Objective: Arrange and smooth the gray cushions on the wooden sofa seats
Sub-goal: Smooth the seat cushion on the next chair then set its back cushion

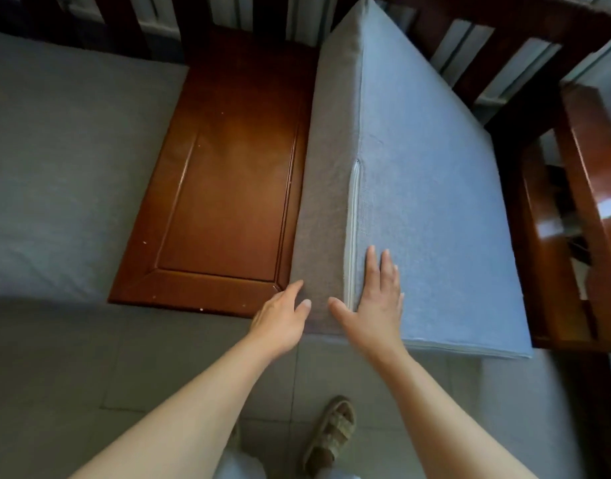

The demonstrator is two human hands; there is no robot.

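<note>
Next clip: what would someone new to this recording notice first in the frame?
First, the big gray cushion right of centre, tipped up on edge so its zipper seam faces the camera. The right hand lies flat on its lighter face while the left hand touches its darker side. Left of it the bare wooden seat panel shines, with another gray cushion lying flat at far left.
</note>
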